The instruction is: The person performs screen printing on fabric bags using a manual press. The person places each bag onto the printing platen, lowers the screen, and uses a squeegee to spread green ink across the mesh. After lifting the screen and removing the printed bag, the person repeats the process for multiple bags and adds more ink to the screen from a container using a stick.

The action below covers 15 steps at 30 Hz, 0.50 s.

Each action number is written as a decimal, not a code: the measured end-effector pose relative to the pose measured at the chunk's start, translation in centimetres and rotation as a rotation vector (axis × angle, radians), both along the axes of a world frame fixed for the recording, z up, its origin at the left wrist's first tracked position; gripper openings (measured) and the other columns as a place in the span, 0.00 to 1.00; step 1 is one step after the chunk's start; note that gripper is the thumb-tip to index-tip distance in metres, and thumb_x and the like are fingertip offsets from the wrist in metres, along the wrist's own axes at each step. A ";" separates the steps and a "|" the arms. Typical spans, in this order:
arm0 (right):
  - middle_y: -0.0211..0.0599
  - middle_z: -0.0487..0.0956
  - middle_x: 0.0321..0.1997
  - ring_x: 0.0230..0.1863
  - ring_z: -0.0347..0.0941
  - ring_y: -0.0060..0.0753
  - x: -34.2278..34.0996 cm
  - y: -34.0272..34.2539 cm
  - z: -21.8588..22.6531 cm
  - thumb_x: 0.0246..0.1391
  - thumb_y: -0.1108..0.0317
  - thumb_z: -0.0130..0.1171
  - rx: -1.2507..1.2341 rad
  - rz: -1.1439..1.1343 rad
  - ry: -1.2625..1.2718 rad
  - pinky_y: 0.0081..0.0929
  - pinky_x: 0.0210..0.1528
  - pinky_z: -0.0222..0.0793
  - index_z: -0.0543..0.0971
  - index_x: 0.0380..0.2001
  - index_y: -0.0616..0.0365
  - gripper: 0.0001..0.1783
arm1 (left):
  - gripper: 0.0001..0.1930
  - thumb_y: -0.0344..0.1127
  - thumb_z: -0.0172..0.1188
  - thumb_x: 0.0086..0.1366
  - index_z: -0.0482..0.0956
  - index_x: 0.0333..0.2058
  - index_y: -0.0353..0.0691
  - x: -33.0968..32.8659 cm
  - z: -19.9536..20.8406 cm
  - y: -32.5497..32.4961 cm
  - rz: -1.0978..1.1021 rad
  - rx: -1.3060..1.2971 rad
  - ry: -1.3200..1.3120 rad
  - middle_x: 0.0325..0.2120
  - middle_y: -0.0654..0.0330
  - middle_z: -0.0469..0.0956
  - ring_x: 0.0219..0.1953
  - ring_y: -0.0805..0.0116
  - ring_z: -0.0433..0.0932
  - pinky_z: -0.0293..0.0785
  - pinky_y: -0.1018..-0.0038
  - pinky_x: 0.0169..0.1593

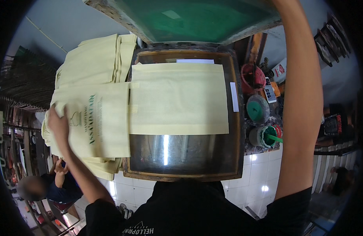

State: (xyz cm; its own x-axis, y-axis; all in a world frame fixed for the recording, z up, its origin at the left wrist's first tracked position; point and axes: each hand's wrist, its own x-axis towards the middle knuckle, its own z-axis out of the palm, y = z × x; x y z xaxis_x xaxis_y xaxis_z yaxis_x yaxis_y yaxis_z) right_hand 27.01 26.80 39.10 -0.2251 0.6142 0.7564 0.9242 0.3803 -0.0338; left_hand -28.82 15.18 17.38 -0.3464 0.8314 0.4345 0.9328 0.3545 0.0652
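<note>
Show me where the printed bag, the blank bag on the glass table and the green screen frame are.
printed bag (95,122): head view, on its cloth beside the green print.
blank bag (177,98): head view, middle of its plain face.
green screen frame (197,17): head view, on the green mesh.
</note>
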 end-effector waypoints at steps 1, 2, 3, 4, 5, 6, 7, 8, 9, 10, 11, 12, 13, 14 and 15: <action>0.56 0.85 0.31 0.32 0.82 0.51 0.4 0.2 -0.1 0.51 0.47 0.69 0.013 0.003 -0.019 0.42 0.40 0.76 0.88 0.36 0.64 0.26 | 0.31 0.48 0.66 0.65 0.73 0.61 0.37 5.7 -2.3 2.3 -0.171 0.065 -0.288 0.58 0.46 0.77 0.62 0.48 0.74 0.69 0.56 0.63; 0.56 0.85 0.31 0.32 0.82 0.52 0.7 0.6 0.0 0.51 0.47 0.69 0.014 0.009 -0.022 0.42 0.40 0.76 0.88 0.35 0.65 0.27 | 0.34 0.45 0.69 0.64 0.71 0.64 0.35 10.9 -5.0 4.1 -0.369 0.029 -0.323 0.60 0.43 0.75 0.64 0.46 0.72 0.68 0.58 0.65; 0.56 0.85 0.31 0.32 0.82 0.53 1.1 1.0 -0.2 0.51 0.46 0.69 0.013 0.002 -0.031 0.43 0.40 0.76 0.88 0.35 0.65 0.27 | 0.34 0.46 0.68 0.64 0.70 0.64 0.34 18.4 -6.6 5.5 -0.499 -0.087 -0.631 0.60 0.41 0.74 0.65 0.46 0.71 0.65 0.59 0.67; 0.56 0.85 0.31 0.32 0.82 0.54 1.2 1.1 0.1 0.51 0.46 0.69 0.019 0.012 -0.033 0.43 0.41 0.76 0.88 0.34 0.65 0.28 | 0.35 0.47 0.67 0.65 0.68 0.65 0.33 24.8 -8.7 6.6 -0.570 -0.204 -0.731 0.63 0.40 0.71 0.69 0.45 0.65 0.58 0.58 0.71; 0.57 0.85 0.31 0.32 0.82 0.55 0.8 1.1 0.4 0.51 0.46 0.69 -0.001 0.031 -0.025 0.43 0.41 0.77 0.88 0.34 0.66 0.28 | 0.38 0.51 0.66 0.65 0.67 0.66 0.34 29.0 -12.1 7.7 -0.760 -0.208 -0.607 0.66 0.39 0.66 0.72 0.43 0.59 0.52 0.55 0.73; 0.57 0.85 0.31 0.32 0.82 0.56 0.8 1.1 0.5 0.51 0.46 0.69 -0.026 0.032 -0.025 0.44 0.41 0.77 0.88 0.33 0.66 0.28 | 0.40 0.56 0.64 0.65 0.66 0.66 0.34 34.0 -13.9 9.2 -0.945 -0.275 -0.541 0.69 0.37 0.61 0.73 0.40 0.55 0.46 0.49 0.75; 0.58 0.85 0.31 0.32 0.82 0.57 0.5 1.2 0.9 0.51 0.45 0.69 -0.046 0.044 -0.020 0.44 0.42 0.77 0.88 0.33 0.67 0.28 | 0.43 0.61 0.62 0.65 0.63 0.69 0.39 38.3 -14.9 10.1 -0.951 -0.330 -0.468 0.72 0.39 0.55 0.76 0.43 0.49 0.42 0.49 0.76; 0.58 0.85 0.32 0.33 0.82 0.57 0.8 1.6 0.8 0.51 0.46 0.69 -0.033 0.046 -0.038 0.44 0.42 0.77 0.88 0.33 0.67 0.28 | 0.45 0.65 0.60 0.64 0.61 0.70 0.42 42.2 -15.4 11.1 -0.945 -0.364 -0.422 0.74 0.39 0.50 0.77 0.42 0.43 0.38 0.45 0.76; 0.59 0.85 0.32 0.34 0.82 0.57 0.9 2.2 0.8 0.52 0.46 0.68 -0.022 0.055 -0.054 0.45 0.42 0.77 0.87 0.33 0.68 0.28 | 0.46 0.69 0.57 0.64 0.59 0.72 0.45 44.8 -15.7 11.7 -0.931 -0.399 -0.375 0.75 0.39 0.45 0.78 0.41 0.38 0.34 0.42 0.75; 0.60 0.85 0.33 0.34 0.82 0.57 1.2 2.5 0.6 0.52 0.47 0.68 -0.014 0.056 -0.072 0.45 0.43 0.77 0.87 0.33 0.68 0.28 | 0.48 0.70 0.56 0.63 0.58 0.73 0.47 46.6 -16.0 12.1 -0.901 -0.446 -0.345 0.75 0.39 0.42 0.78 0.40 0.35 0.32 0.40 0.75; 0.60 0.85 0.34 0.35 0.82 0.57 1.5 2.5 0.6 0.52 0.47 0.68 -0.005 0.063 -0.081 0.45 0.43 0.77 0.87 0.33 0.68 0.28 | 0.49 0.72 0.55 0.63 0.56 0.73 0.48 48.1 -16.2 12.4 -0.866 -0.492 -0.315 0.76 0.39 0.39 0.78 0.40 0.33 0.30 0.39 0.74; 0.60 0.85 0.35 0.36 0.83 0.57 1.6 2.5 0.5 0.52 0.47 0.68 0.005 0.076 -0.090 0.45 0.44 0.77 0.87 0.34 0.68 0.28 | 0.50 0.74 0.54 0.62 0.55 0.74 0.50 49.0 -16.5 12.5 -0.827 -0.536 -0.284 0.76 0.39 0.37 0.78 0.39 0.30 0.27 0.37 0.74; 0.60 0.85 0.36 0.37 0.83 0.57 1.8 2.4 0.4 0.52 0.48 0.68 0.011 0.084 -0.094 0.45 0.44 0.77 0.87 0.34 0.68 0.27 | 0.51 0.75 0.54 0.61 0.54 0.74 0.50 49.7 -16.5 12.4 -0.831 -0.550 -0.290 0.76 0.39 0.36 0.78 0.39 0.29 0.26 0.37 0.74; 0.60 0.85 0.36 0.38 0.83 0.57 2.0 2.4 0.2 0.52 0.48 0.68 0.002 0.082 -0.079 0.45 0.45 0.77 0.87 0.35 0.68 0.27 | 0.52 0.75 0.54 0.61 0.52 0.75 0.50 50.3 -16.6 12.3 -0.831 -0.564 -0.296 0.76 0.39 0.35 0.78 0.38 0.28 0.25 0.37 0.74; 0.60 0.85 0.37 0.39 0.83 0.56 2.0 2.3 0.2 0.53 0.48 0.68 -0.006 0.082 -0.064 0.45 0.46 0.77 0.87 0.36 0.68 0.27 | 0.53 0.76 0.54 0.60 0.51 0.75 0.50 50.6 -16.6 12.2 -0.828 -0.576 -0.303 0.76 0.39 0.34 0.78 0.38 0.27 0.24 0.37 0.74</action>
State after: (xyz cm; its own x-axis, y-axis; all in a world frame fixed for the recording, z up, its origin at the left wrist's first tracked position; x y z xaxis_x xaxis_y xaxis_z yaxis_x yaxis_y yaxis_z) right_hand 29.06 29.06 39.30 -0.3232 0.5957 0.7353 0.8901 0.4552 0.0224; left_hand 21.82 27.41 0.77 0.3964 0.9113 -0.1116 0.8708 -0.3347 0.3602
